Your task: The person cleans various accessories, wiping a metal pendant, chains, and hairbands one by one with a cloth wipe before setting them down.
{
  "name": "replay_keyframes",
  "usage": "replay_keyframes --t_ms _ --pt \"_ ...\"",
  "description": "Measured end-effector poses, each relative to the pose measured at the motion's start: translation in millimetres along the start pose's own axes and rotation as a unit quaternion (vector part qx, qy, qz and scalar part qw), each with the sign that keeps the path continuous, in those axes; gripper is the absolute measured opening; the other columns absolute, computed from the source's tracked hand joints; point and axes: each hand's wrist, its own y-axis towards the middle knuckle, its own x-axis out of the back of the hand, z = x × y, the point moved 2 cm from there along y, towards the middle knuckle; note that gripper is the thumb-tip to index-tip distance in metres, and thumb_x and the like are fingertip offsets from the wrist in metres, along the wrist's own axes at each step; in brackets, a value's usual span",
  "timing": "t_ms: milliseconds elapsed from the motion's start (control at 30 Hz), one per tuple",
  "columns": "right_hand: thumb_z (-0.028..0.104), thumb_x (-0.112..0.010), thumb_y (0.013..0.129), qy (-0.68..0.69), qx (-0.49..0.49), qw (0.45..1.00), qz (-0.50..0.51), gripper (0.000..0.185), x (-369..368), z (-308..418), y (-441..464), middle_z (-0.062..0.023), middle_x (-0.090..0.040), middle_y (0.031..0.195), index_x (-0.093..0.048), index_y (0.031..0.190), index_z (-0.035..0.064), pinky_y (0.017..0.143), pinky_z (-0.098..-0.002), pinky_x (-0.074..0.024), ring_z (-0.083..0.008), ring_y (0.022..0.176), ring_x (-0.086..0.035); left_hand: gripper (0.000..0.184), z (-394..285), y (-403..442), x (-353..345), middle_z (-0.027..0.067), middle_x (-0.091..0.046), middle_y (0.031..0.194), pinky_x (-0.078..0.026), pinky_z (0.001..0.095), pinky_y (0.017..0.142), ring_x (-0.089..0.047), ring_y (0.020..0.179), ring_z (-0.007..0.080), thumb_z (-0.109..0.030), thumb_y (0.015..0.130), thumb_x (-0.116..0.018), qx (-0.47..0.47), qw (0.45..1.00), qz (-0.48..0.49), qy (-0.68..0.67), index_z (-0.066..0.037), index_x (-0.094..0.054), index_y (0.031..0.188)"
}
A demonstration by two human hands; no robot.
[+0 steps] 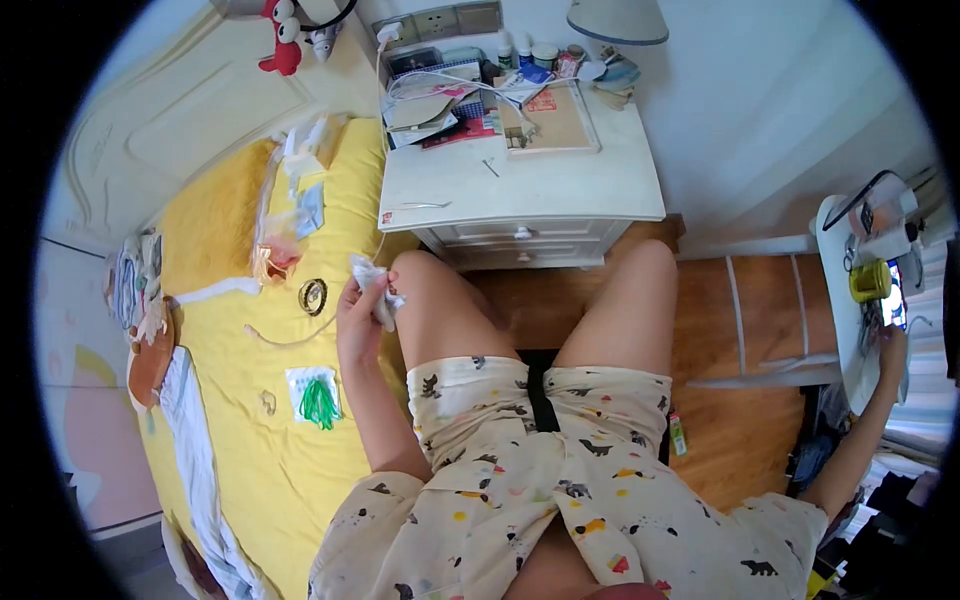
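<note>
A crumpled white tissue (368, 272) is in my left hand (362, 308), its fingers closed round it beside my left knee. Far to the right, my right hand (890, 343) reaches the lower end of a lit phone (894, 298) on a small white table (852, 372); its fingers are too small and dark to make out. A yellow-green cup (869, 281) stands just left of the phone. On the yellow bed near my left forearm lie a bundle of green strings (320, 404) on a white packet and a dark round bracelet (312, 297).
Ahead is a white nightstand (570, 185) with papers, a cable (440, 78), small bottles, tweezers (416, 206) and a lamp (618, 20). A yellow fluffy pillow (215, 220) and a tissue box (311, 146) are on the bed. A green tube (678, 434) lies on the wooden floor.
</note>
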Motion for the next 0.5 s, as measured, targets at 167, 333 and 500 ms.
replay_keyframes --t_ms 167,333,500 --pt "0.024 -0.061 0.079 -0.020 -0.136 0.987 -0.080 0.024 59.2 60.9 -55.6 -0.0193 -0.063 0.091 -0.063 0.094 0.0060 0.075 -0.0458 -0.0454 -0.0366 0.088 -0.059 0.019 5.6 -7.7 2.0 0.0084 -0.065 0.092 -0.047 0.0234 0.065 -0.057 0.073 0.0083 -0.009 0.085 -0.060 0.021 1.000 -0.015 0.015 -0.001 -0.055 0.101" --pt "0.027 -0.063 0.082 0.196 -0.012 0.980 -0.009 0.029 138.7 209.4 -125.5 -0.0155 -0.065 0.083 -0.063 0.092 -0.0002 0.071 -0.0374 -0.0463 -0.0292 0.080 -0.061 0.020 14.8 -18.2 -27.4 0.0070 -0.064 0.091 -0.047 0.0255 0.070 -0.059 0.079 0.0118 -0.012 0.083 -0.062 0.054 0.997 0.000 0.062 0.000 -0.057 0.098" --pt "0.006 -0.064 0.080 0.555 0.134 0.808 0.146 0.018 136.8 361.7 -165.2 -0.0118 -0.065 0.093 -0.063 0.097 -0.0018 0.073 -0.0262 -0.0482 -0.0166 0.082 -0.062 0.020 46.1 -20.7 -88.9 0.0129 -0.049 0.125 -0.043 0.0248 0.083 -0.053 0.101 0.0164 -0.003 0.073 -0.072 -0.017 0.979 0.184 0.085 -0.006 -0.053 0.080"
